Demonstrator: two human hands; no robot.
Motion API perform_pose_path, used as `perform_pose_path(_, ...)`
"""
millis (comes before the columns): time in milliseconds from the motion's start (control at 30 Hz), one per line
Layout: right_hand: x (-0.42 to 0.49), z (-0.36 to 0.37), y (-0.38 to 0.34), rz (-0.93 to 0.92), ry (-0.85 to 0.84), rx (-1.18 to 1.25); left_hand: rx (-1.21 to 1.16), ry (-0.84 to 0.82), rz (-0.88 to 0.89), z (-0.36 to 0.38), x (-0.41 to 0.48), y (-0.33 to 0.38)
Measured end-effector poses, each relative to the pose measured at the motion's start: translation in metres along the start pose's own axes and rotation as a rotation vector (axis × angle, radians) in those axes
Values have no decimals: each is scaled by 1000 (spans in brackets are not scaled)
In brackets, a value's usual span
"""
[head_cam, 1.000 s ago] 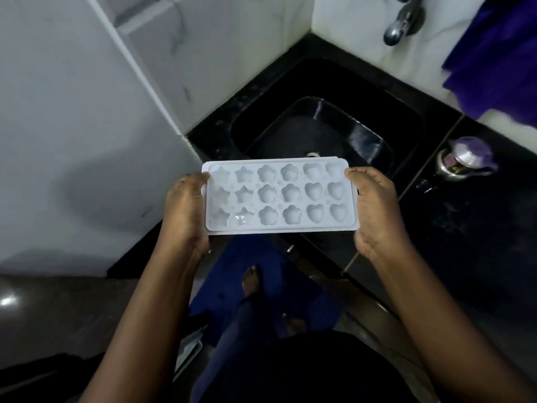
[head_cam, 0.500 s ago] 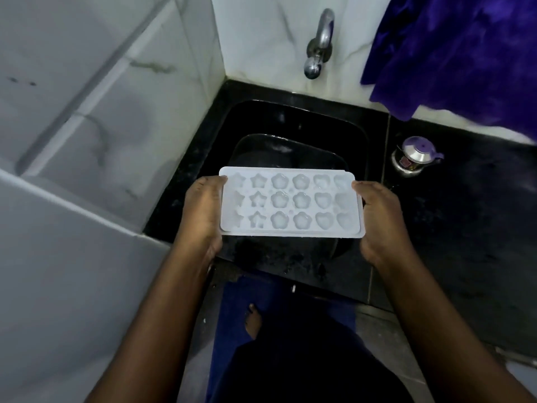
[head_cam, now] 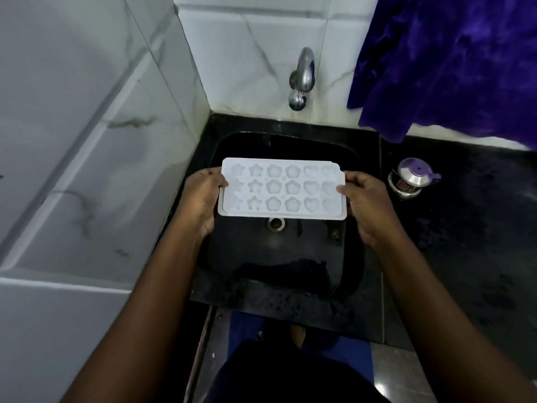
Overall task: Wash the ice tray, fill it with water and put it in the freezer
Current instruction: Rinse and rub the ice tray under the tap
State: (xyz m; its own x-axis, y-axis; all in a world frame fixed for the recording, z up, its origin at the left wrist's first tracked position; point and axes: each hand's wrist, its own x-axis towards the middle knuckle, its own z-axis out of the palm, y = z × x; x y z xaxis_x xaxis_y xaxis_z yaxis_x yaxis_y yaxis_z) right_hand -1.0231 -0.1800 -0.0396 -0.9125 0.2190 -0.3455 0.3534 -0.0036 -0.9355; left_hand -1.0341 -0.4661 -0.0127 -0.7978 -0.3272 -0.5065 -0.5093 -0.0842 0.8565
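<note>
A white ice tray (head_cam: 283, 189) with star, flower and heart shaped cups is held level over the black sink (head_cam: 283, 251). My left hand (head_cam: 200, 199) grips its left end, thumb on top of the rim. My right hand (head_cam: 367, 203) grips its right end the same way. The tray hangs above the drain (head_cam: 276, 223), below and in front of the steel tap (head_cam: 302, 78) on the back wall. No water runs from the tap.
White marble-look tiles form the wall on the left and behind the sink. A purple cloth (head_cam: 453, 65) hangs at the upper right. A small steel pot with a purple lid (head_cam: 411, 177) stands on the black counter (head_cam: 470, 242) right of the sink.
I have stepped up to the sink and carried the tray forward, from in front of the counter edge to over the basin. Both hands keep their hold.
</note>
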Motion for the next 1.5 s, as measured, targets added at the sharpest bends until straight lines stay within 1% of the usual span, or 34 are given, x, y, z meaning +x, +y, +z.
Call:
perform_pose_path(133, 31, 7, -1, -98, 13, -96, 79, -48, 111, 9, 34, 15)
perform_pose_path(200, 45, 11, -2, -154, 65, -151, 152, -70, 216, 10, 47, 21)
perform_pose_path(300, 59, 15, -5, -262, 158, -298, 274, -72, 409, 11, 65, 24)
perform_pose_path(367, 62, 18, -7, -320, 220, -366, 329, -84, 495, 9, 73, 25)
perform_pose_path(467, 58, 22, -8, -411, 299, -362, 380, -92, 605, 9, 83, 23)
perform_pose_path(567, 53, 23, -6, -549, 365, -346, 366, -97, 685, 10, 86, 21)
perform_pose_path(667, 47, 22, -4, -671, 404, -325, 378, -77, 835, 9, 83, 21)
perform_pose_path(767, 44, 22, -1, -707, 416, -293, 363, -72, 973, 8, 79, 20)
perform_pose_path(833, 43, 21, 0, -714, 422, -264, 322, -74, 1001, 10, 74, 22)
perform_pose_path(867, 44, 19, 1, -715, 422, -256, 302, -84, 991, 11, 72, 24)
perform_pose_path(933, 47, 17, 2, -675, 395, -270, 246, -123, 890, 11, 72, 23)
perform_pose_path(1033, 64, 15, 12, -452, 242, -274, 137, -190, 654, 12, 88, 11)
perform_pose_path(1100, 76, 16, 15, -301, 133, -284, 21, -223, 475, 13, 100, 2)
perform_pose_path(1200, 95, 26, 3, -162, 12, -282, -195, -290, 195, 17, 115, -5)
perform_pose_path(1233, 104, 31, -4, -119, -17, -247, -240, -302, 137, 18, 118, -6)
perform_pose_path(1333, 145, 51, -32, 26, -59, -188, -304, -266, 49, 16, 128, -11)
perform_pose_path(1433, 191, 77, -60, 62, -42, -121, -404, -194, -6, 12, 136, -15)
perform_pose_path(1500, 214, 96, -76, 103, -82, -39, -450, -174, -46, 11, 135, -16)
